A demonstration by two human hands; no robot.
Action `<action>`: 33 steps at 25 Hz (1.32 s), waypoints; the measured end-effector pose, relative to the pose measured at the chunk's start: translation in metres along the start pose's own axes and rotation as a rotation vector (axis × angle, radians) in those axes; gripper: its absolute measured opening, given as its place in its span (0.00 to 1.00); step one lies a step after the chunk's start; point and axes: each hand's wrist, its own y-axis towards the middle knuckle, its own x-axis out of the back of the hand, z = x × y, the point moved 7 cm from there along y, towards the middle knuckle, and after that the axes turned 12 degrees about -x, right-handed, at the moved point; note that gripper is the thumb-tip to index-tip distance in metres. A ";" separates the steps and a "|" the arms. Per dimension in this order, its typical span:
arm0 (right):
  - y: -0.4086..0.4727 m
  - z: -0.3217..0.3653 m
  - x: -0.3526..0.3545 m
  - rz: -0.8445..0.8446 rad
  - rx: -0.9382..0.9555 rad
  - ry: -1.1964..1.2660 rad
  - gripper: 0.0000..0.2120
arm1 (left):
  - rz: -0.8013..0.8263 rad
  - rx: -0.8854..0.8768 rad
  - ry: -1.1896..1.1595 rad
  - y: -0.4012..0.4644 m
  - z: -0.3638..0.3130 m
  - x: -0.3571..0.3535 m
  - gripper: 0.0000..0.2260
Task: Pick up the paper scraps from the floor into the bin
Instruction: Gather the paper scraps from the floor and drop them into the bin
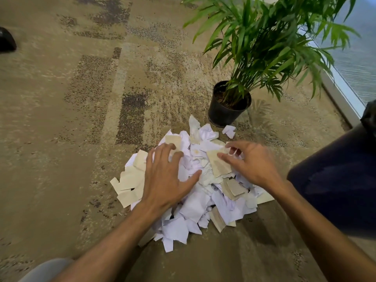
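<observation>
On the mottled tan and brown carpet (61,139), a loose heap of torn white and cream paper scraps (195,184) lies just in front of the person, with both hands over it. The left hand (164,178) is spread flat, fingers straight, pressing on the left side of the heap and gripping nothing. The right hand (252,161) has its fingers loosely curled above the right side; it seems to touch a cream scrap (218,161) with its thumb, though motion blur leaves it unclear whether it has pinched it.

To gather well, the hands should probably sweep inward from both flanks, cupping under the heap so thin pieces bunch together instead of sliding apart.

A black plastic pot (223,112) holding a green leafy palm (264,41) stands just beyond the heap, with one stray white scrap (229,130) at its base, so the far edge is tight. A window frame (337,94) bounds the right. Open carpet lies to the left. The dark shape at the right edge (369,119) may be the bin, but I cannot tell.
</observation>
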 end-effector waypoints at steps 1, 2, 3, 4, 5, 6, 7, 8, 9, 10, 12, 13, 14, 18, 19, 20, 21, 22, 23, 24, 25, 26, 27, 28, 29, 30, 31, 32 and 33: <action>-0.003 0.003 -0.008 0.047 -0.013 -0.070 0.30 | 0.030 -0.021 0.011 -0.002 -0.006 -0.004 0.30; -0.005 0.004 -0.015 0.094 -0.037 -0.092 0.31 | 0.080 -0.034 0.025 -0.005 -0.011 -0.010 0.33; -0.006 0.002 -0.022 0.138 -0.070 -0.051 0.31 | 0.139 -0.040 0.041 -0.008 -0.014 -0.018 0.36; -0.006 0.000 -0.026 0.172 -0.107 0.068 0.30 | 0.187 -0.046 0.058 -0.010 -0.015 -0.025 0.37; -0.005 -0.004 -0.029 0.206 -0.158 0.233 0.28 | 0.211 -0.053 0.072 -0.011 -0.015 -0.031 0.36; -0.004 -0.006 -0.029 0.247 -0.205 0.406 0.25 | 0.211 -0.062 0.085 -0.011 -0.013 -0.033 0.33; -0.004 -0.006 -0.027 0.289 -0.235 0.555 0.21 | 0.191 -0.072 0.094 -0.011 -0.012 -0.034 0.30; -0.003 -0.005 -0.023 0.323 -0.251 0.659 0.19 | 0.157 -0.081 0.097 -0.010 -0.011 -0.033 0.26; -0.001 -0.003 -0.016 0.348 -0.253 0.721 0.19 | 0.128 -0.089 0.096 -0.009 -0.011 -0.032 0.23; 0.001 -0.002 -0.007 0.360 -0.252 0.753 0.19 | 0.115 -0.097 0.096 -0.009 -0.011 -0.031 0.21; 0.008 0.003 0.014 0.302 -0.227 0.742 0.19 | 0.100 -0.105 0.100 -0.008 -0.011 -0.029 0.18; 0.014 0.005 0.023 0.208 -0.194 0.670 0.16 | 0.095 -0.104 0.098 -0.007 -0.011 -0.028 0.18; 0.020 0.008 0.031 0.080 -0.140 0.536 0.14 | 0.093 -0.103 0.095 -0.007 -0.010 -0.027 0.18; 0.033 0.038 0.005 -0.093 0.109 -0.102 0.11 | 0.093 -0.077 0.071 -0.008 -0.011 -0.023 0.22; 0.034 0.040 -0.008 -0.047 0.123 -0.162 0.12 | 0.100 -0.069 0.070 -0.009 -0.014 -0.023 0.24; 0.032 0.039 -0.017 -0.006 0.122 -0.187 0.15 | 0.114 -0.062 0.068 -0.010 -0.016 -0.024 0.27; 0.030 0.038 -0.022 0.024 0.117 -0.190 0.18 | 0.134 -0.052 0.067 -0.010 -0.019 -0.026 0.31; 0.026 0.038 -0.025 0.037 0.125 -0.191 0.22 | 0.158 -0.038 0.067 -0.010 -0.021 -0.029 0.35; 0.023 0.038 -0.028 0.044 0.143 -0.219 0.25 | 0.184 -0.022 0.071 -0.010 -0.022 -0.032 0.37; 0.022 0.040 -0.030 0.034 0.166 -0.278 0.29 | 0.202 -0.017 0.080 -0.010 -0.022 -0.035 0.37; 0.022 0.043 -0.031 0.020 0.177 -0.348 0.30 | 0.205 -0.029 0.097 -0.010 -0.022 -0.038 0.34; 0.023 0.045 -0.033 0.016 0.180 -0.385 0.28 | 0.196 -0.051 0.113 -0.011 -0.022 -0.040 0.29; 0.026 0.046 -0.034 0.011 0.176 -0.369 0.24 | 0.181 -0.073 0.124 -0.011 -0.022 -0.040 0.23; 0.028 0.047 -0.032 0.003 0.161 -0.325 0.19 | 0.163 -0.090 0.125 -0.011 -0.022 -0.041 0.18; 0.030 0.045 -0.029 -0.009 0.137 -0.276 0.16 | 0.142 -0.100 0.120 -0.010 -0.021 -0.040 0.14; 0.029 0.042 -0.025 -0.032 0.119 -0.225 0.14 | 0.119 -0.102 0.110 -0.008 -0.021 -0.038 0.11; 0.028 0.038 -0.020 -0.053 0.102 -0.166 0.13 | 0.097 -0.098 0.098 -0.006 -0.020 -0.035 0.09; 0.025 0.034 -0.012 -0.077 0.091 -0.093 0.13 | 0.078 -0.087 0.081 -0.004 -0.019 -0.032 0.09; 0.021 0.031 -0.003 -0.107 0.082 -0.014 0.13 | 0.054 -0.076 0.057 -0.002 -0.018 -0.028 0.09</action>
